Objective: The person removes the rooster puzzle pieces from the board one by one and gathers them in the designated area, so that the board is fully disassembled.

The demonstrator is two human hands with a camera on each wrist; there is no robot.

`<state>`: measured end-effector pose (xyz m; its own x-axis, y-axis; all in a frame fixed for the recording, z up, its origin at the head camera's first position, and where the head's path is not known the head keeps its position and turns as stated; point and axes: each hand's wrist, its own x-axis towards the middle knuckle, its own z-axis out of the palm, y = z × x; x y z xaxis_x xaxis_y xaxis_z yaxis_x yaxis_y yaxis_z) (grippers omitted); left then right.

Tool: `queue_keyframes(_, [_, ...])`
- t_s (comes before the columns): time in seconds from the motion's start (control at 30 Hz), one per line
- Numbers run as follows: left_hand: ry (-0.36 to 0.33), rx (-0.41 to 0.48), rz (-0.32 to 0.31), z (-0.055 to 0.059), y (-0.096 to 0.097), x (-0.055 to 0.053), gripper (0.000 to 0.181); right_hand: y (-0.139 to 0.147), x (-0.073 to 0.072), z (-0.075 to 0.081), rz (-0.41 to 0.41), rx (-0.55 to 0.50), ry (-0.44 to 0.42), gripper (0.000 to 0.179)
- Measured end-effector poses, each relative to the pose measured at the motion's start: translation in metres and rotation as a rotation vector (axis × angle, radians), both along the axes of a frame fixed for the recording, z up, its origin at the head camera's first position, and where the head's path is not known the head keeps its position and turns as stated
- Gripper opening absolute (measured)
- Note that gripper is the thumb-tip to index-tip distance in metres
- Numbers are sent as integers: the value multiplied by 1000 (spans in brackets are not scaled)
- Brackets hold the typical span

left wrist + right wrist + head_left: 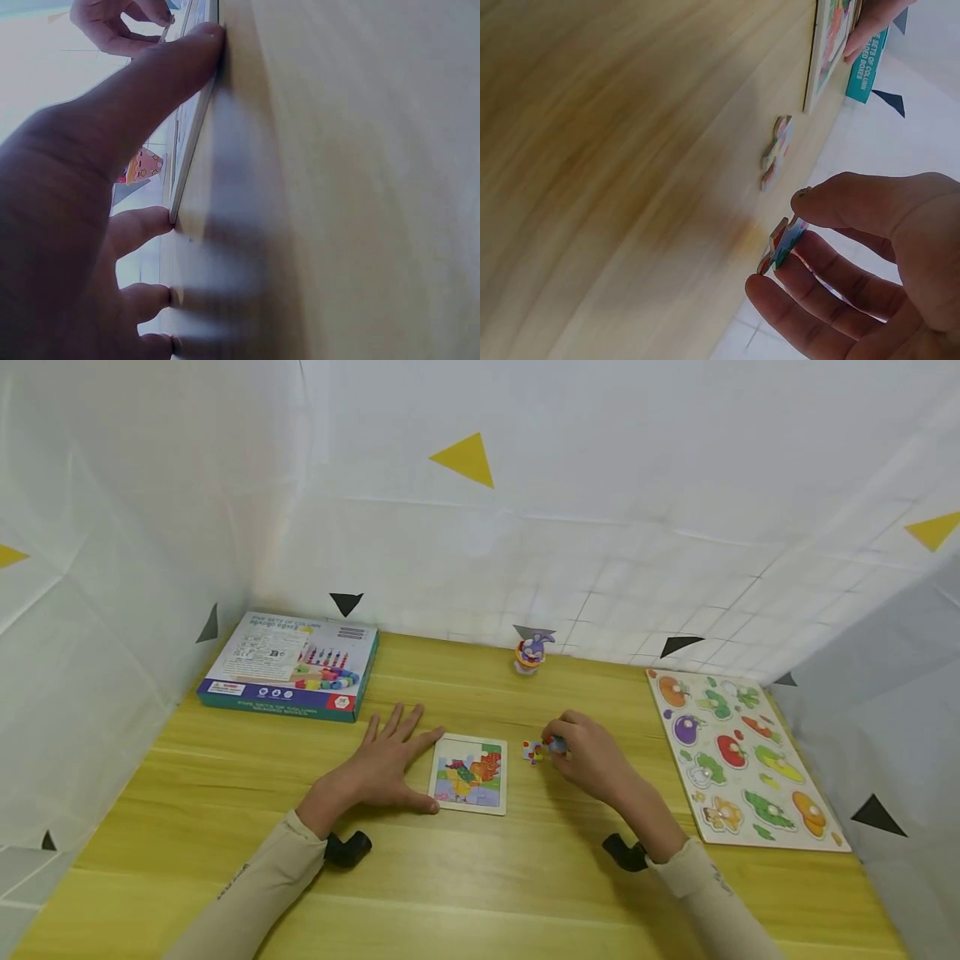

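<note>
A small square jigsaw puzzle tray [480, 811] lies flat on the table, with several picture pieces fitted in it. My left hand [375, 770] rests beside it with fingers spread; thumb and index finger touch the tray's left side, as the left wrist view also shows. Right of the tray, my right hand [591, 755] pinches a jigsaw piece [786, 241] between thumb and fingers. In the right wrist view this piece is tilted and held just above the table. Another jigsaw piece [532, 751] lies on the table between the tray and my right hand.
A boxed bead set [288, 668] lies at the back left. A small purple toy figure [531, 652] stands near the back edge, before the white sheet wall. On the right lies a wooden vegetable peg board [750, 760].
</note>
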<state>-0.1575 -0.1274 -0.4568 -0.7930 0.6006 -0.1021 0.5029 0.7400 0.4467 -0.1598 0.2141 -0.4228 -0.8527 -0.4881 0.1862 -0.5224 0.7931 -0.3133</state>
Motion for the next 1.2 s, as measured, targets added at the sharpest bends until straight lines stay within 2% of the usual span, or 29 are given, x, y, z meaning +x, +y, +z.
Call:
queue_keyframes(0.43, [-2,2,3,-1,0,-1,111,10,1,-7,-31,14,1,18])
queue_keyframes(1.2, [-8,18,8,-1,0,-1,111,14,-1,-18,-26,21,5,20])
